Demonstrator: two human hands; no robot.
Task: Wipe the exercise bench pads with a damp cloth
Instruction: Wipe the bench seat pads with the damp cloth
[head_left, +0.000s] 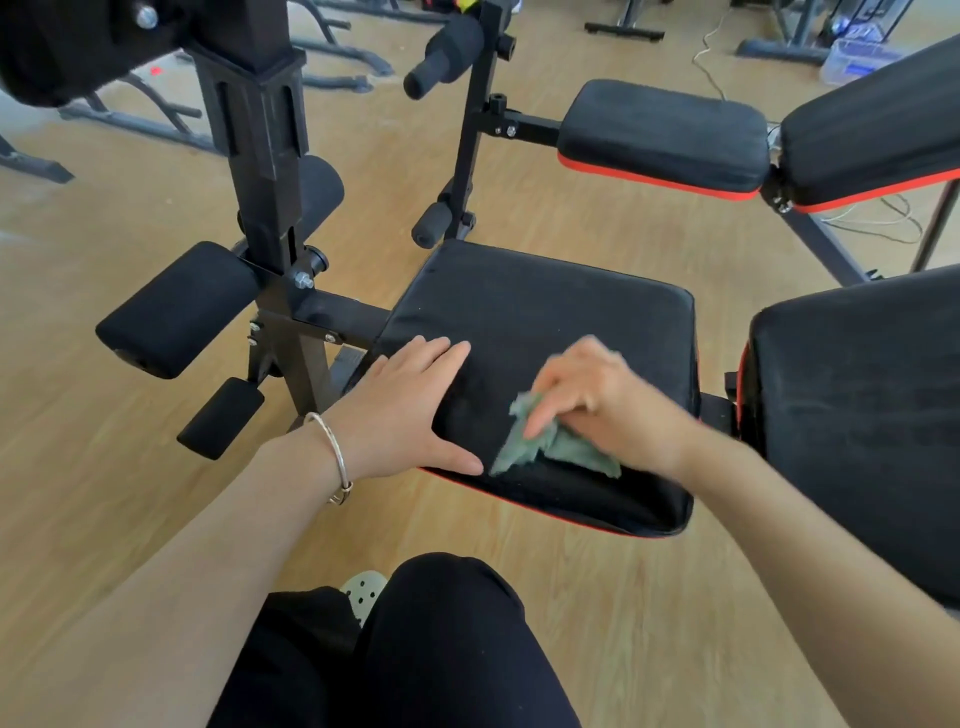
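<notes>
A black seat pad (561, 317) with a red lower edge lies in the middle of the head view. My left hand (402, 405) rests flat on its near left corner, fingers straight. My right hand (602, 400) grips a crumpled green cloth (550, 447) and presses it onto the pad's near side; this hand is blurred. A black back pad (857, 415) lies to the right of the seat.
The bench's black upright frame (260, 171) and foam leg rollers (176, 312) stand to the left. A second bench with black pads (665, 130) stands behind. The floor is light wood, with cables at the back right. My knees (415, 649) are below.
</notes>
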